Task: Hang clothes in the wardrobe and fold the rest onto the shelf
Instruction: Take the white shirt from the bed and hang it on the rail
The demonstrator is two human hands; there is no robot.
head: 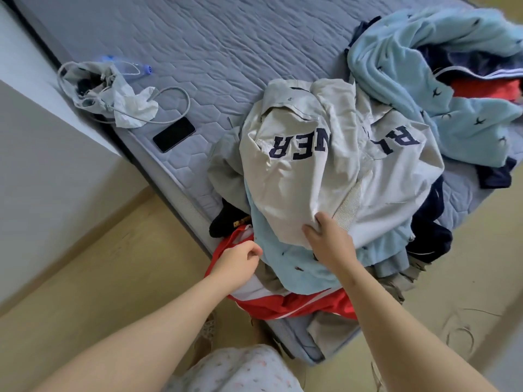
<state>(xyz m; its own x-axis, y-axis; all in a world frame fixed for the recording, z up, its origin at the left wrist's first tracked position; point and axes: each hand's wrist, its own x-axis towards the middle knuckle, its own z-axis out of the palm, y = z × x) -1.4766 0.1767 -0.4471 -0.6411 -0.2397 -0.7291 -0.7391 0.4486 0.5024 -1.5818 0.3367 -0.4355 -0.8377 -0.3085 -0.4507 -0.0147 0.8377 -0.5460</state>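
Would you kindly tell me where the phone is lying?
The phone lies face up near the mattress edge, left of the clothes pile, beside a grey cable.

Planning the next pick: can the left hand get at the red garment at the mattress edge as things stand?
Probably yes. The left hand is already at the red garment, whose near edge lies bare, though the light blue garment covers the rest.

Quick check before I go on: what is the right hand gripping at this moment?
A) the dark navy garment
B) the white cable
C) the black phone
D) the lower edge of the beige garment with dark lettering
D: the right hand pinches the lower edge of the beige garment with dark lettering on top of the pile, while the black phone and white cable lie untouched further up the mattress.
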